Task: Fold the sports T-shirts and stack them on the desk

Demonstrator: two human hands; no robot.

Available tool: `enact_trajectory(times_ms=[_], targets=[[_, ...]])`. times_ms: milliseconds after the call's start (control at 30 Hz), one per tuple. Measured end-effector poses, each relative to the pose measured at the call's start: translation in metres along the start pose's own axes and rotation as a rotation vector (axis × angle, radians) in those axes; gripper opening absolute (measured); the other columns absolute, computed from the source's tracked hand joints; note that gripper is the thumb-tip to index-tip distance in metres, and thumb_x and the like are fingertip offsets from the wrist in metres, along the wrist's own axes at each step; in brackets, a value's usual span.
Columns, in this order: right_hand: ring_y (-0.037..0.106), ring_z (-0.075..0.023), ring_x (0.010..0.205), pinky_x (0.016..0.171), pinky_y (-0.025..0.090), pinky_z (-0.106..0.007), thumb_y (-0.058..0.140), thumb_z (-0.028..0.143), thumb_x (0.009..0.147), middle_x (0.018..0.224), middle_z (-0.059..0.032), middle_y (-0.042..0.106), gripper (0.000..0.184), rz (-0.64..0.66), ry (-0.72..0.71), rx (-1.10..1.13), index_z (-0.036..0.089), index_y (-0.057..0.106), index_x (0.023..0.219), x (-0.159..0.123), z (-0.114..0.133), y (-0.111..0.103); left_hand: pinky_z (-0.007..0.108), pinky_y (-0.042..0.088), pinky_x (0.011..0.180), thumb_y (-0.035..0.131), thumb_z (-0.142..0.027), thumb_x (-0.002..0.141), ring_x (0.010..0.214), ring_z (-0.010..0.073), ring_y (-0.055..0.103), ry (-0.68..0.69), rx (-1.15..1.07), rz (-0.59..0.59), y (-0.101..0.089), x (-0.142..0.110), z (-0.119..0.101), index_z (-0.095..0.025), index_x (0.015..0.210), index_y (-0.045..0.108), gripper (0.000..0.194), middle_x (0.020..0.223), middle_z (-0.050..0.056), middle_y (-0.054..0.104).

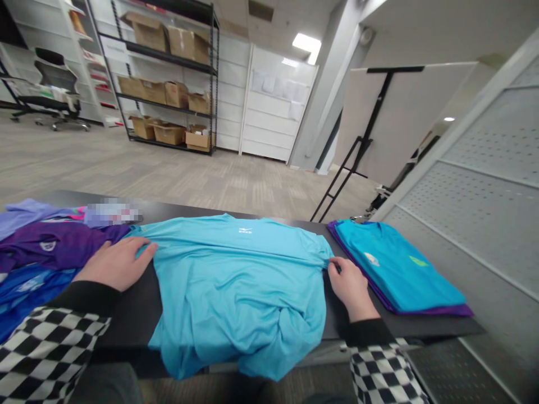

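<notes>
A light blue T-shirt (240, 286) with a small white logo lies spread across the dark table, its lower part rumpled and hanging over the front edge. At the shirt's left sleeve, my left hand (120, 261) is closed, thumb and forefinger pinched on the cloth; the other fingers are partly hidden. My right hand (349, 283) pinches the end of the right sleeve between thumb and fingers. Just right of it lies a folded stack with a bright blue shirt (404, 272) on top and a purple garment (458, 310) beneath.
Loose purple clothing (54, 244) and a blue garment (31, 294) are heaped at the table's left end. A grey perforated panel (475, 185) borders the right side. Beyond the table (132, 314) stand a shelf rack with cardboard boxes (189, 45), an office chair (54, 84) and a board on a stand (404, 118).
</notes>
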State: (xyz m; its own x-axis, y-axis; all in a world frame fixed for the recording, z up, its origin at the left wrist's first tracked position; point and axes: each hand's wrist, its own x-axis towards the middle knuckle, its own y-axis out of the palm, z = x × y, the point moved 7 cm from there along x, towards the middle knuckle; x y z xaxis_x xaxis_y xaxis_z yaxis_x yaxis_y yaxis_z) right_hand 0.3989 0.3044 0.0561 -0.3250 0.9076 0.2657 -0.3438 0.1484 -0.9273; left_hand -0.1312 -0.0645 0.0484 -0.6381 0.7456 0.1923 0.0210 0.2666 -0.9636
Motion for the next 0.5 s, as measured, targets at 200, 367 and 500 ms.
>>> enact_trajectory(times_ms=[200, 367, 500], targets=[[0.073, -0.0449, 0.119, 0.098, 0.058, -0.060, 0.048, 0.040, 0.108, 0.128, -0.0229, 0.076, 0.046, -0.031, 0.042, -0.114, 0.019, 0.082, 0.129, 0.004, 0.005, -0.015, 0.064, 0.037, 0.131, 0.049, -0.048, 0.104, 0.142, 0.0386, 0.066, 0.169, -0.147, -0.126, -0.016, 0.007, -0.031, -0.016, 0.128, 0.073, 0.047, 0.147, 0.019, 0.074], [0.070, -0.0343, 0.130, 0.119, 0.052, -0.049, 0.047, 0.033, 0.107, 0.135, -0.0171, 0.077, 0.044, -0.082, -0.387, 0.102, 0.018, 0.079, 0.133, 0.055, 0.072, -0.025, 0.040, 0.047, 0.128, 0.046, -0.061, 0.099, 0.142, 0.0320, 0.069, 0.293, -0.277, 0.031, -0.016, 0.058, -0.091, -0.017, 0.139, 0.075, 0.066, 0.150, 0.015, 0.074], [0.061, -0.0308, 0.150, 0.132, 0.043, -0.045, 0.050, 0.042, 0.109, 0.160, -0.0159, 0.066, 0.052, 0.246, -0.550, 0.120, 0.018, 0.072, 0.150, 0.084, 0.123, 0.024, 0.046, 0.036, 0.136, 0.044, -0.061, 0.101, 0.162, 0.0315, 0.051, 0.349, -0.203, 0.283, 0.019, 0.094, -0.146, -0.017, 0.159, 0.065, 0.075, 0.171, 0.013, 0.057]])
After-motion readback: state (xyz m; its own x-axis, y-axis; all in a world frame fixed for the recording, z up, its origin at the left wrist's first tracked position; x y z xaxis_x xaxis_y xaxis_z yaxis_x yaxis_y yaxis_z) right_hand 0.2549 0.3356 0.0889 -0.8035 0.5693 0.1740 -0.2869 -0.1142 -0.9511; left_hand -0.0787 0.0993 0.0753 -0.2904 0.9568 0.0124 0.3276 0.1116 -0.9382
